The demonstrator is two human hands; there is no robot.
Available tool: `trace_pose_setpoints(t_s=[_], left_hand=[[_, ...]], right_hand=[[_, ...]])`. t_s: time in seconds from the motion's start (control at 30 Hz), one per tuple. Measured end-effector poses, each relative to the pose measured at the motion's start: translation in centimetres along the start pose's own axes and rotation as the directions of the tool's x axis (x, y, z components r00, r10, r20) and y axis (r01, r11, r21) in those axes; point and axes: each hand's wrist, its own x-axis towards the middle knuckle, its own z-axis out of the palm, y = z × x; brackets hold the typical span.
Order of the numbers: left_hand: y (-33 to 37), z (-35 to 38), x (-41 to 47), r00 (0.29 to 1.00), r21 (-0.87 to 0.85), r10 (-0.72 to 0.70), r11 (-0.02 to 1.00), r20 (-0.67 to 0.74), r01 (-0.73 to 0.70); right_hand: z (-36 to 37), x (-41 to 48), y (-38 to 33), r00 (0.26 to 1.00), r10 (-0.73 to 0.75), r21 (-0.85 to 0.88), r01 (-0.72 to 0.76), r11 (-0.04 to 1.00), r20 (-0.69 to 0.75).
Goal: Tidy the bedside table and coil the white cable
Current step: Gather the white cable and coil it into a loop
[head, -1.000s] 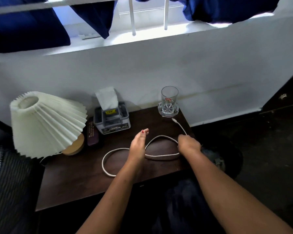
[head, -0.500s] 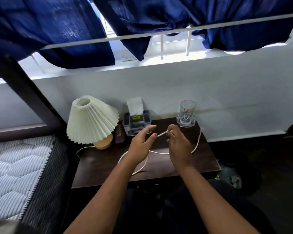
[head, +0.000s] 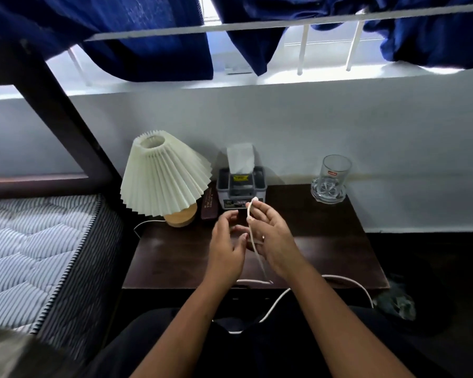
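The right hand (head: 271, 238) is pinching the white cable (head: 253, 241) end above the surface (head: 325, 255); the rest is trailing off its front edge. The left hand (head: 227, 249) is hovering open, empty. Form even loops.

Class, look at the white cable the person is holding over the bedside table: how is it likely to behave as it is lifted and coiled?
The cable is probably floppy: below the right hand it sags in loose curves over the table edge. It looks light, since the fingers alone hold it. Loops may spring open unless pinched.
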Motion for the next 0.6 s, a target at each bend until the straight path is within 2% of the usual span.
trace_pose_setpoints(t_s=[0.07, 0.17, 0.23, 0.37, 0.43, 0.5, 0.53, 0.6], left_hand=[[-0.4, -0.3, 1.0, 0.999, 0.045, 0.054, 0.998, 0.004, -0.054], [-1.4, -0.6, 2.1, 0.98, 0.198, 0.132, 0.967, 0.149, -0.16], [-1.7, -1.0, 3.3, 0.96, 0.282, 0.121, 0.94, 0.254, -0.193], [-1.8, -2.1, 4.8, 0.93, 0.428, 0.045, 0.879, 0.365, -0.211], [-1.7, -2.2, 5.1, 0.932, 0.324, -0.039, 0.942, 0.361, -0.086], [-1.5, -2.3, 5.3, 0.925, 0.114, -0.152, 0.986, 0.348, 0.119], [-1.3, -2.4, 5.5, 0.915, -0.043, -0.201, 0.972, 0.35, 0.23], [-0.9, -2.4, 5.7, 0.884, -0.38, -0.263, 0.828, 0.386, 0.412]], right_hand=[[-0.4, 1.0, -0.4, 0.997, 0.063, -0.12, -0.058, 0.991, 0.038], [-1.5, 2.3, -1.3, 0.992, 0.118, -0.391, -0.092, 0.916, 0.043], [-2.4, 3.1, -2.0, 0.988, 0.129, -0.545, -0.065, 0.836, 0.081], [-2.9, 3.8, -2.7, 0.974, 0.113, -0.629, 0.036, 0.777, 0.195], [-2.5, 4.3, -2.2, 0.982, 0.003, -0.674, 0.129, 0.727, 0.191], [-2.3, 5.1, -1.4, 0.973, -0.164, -0.754, 0.231, 0.615, 0.164], [-2.3, 5.4, -1.2, 0.96, -0.237, -0.786, 0.261, 0.561, 0.15], [-2.7, 6.0, -1.0, 0.932, -0.33, -0.834, 0.297, 0.464, 0.148]])
